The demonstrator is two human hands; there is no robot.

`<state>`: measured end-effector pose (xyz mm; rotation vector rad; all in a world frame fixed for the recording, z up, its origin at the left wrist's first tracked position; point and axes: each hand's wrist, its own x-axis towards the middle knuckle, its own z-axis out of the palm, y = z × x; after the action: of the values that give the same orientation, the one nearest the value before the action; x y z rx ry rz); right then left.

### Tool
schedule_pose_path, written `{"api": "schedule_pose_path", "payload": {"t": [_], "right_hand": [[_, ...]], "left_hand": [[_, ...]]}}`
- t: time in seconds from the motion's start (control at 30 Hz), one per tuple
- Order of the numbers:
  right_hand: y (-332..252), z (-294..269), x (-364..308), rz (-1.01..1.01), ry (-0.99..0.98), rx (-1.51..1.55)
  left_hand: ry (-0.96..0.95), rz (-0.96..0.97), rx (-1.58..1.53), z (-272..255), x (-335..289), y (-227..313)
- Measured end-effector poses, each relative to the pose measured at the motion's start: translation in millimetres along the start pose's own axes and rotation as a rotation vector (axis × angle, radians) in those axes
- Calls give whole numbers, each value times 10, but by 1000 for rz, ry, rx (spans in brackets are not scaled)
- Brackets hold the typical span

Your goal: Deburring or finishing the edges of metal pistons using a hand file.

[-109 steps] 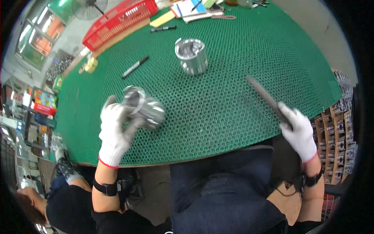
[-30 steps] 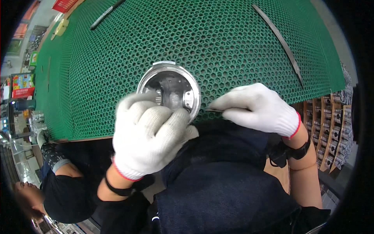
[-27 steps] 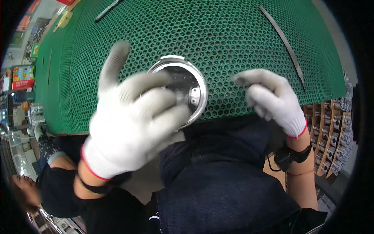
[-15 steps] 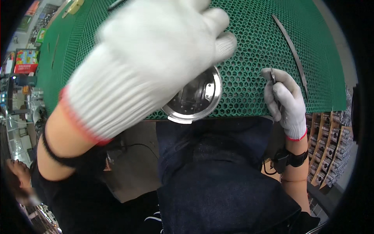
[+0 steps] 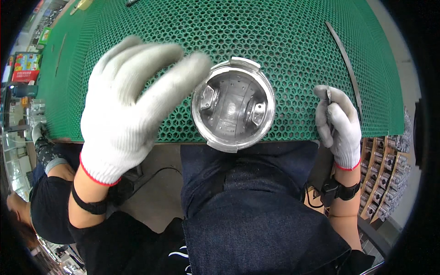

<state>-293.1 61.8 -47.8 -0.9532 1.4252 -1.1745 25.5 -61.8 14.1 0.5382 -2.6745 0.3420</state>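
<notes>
A round, hollow metal piston [image 5: 233, 107] rests on the green honeycomb mat [image 5: 293, 50] near its front edge, its inside facing up. Just left of it is my left hand [image 5: 130, 101] in a white knit glove, raised and empty, with its fingers apart. The thumb tip comes close to the piston's upper left rim. Farther right, my right hand [image 5: 340, 119], gloved too, pinches a thin dark metal blade-like tool [image 5: 328, 95]. Most of that tool is hidden in the fingers, and the fingertips of this glove are stained grey.
A long thin metal strip [image 5: 343, 55] lies on the mat beyond my right hand. Shelves of pistons [image 5: 385, 176] stand at the right below the table. A dark-handled object [image 5: 131, 2] and a yellow item [image 5: 84, 4] are at the far left. Another person [image 5: 50, 201] is at the left.
My left hand has moved back, down and left from over the piston, and its fingers show spread. The piston is now uncovered. My right hand keeps the tool, almost unmoved.
</notes>
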Motion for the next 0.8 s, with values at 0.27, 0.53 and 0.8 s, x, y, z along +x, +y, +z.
{"api": "schedule_pose_path", "payload": {"t": [0.27,0.53,0.8], "right_hand": [[47,1,24,0,21,-2],[77,-125,19,-68,24,23],[146,-154,41,-67,-38,123]], "left_hand": [[-383,-209,-187,-86,-229,370],[-569,-164,-2044,-70,-545,345],[-835,-303,-537,-214,386,440]]}}
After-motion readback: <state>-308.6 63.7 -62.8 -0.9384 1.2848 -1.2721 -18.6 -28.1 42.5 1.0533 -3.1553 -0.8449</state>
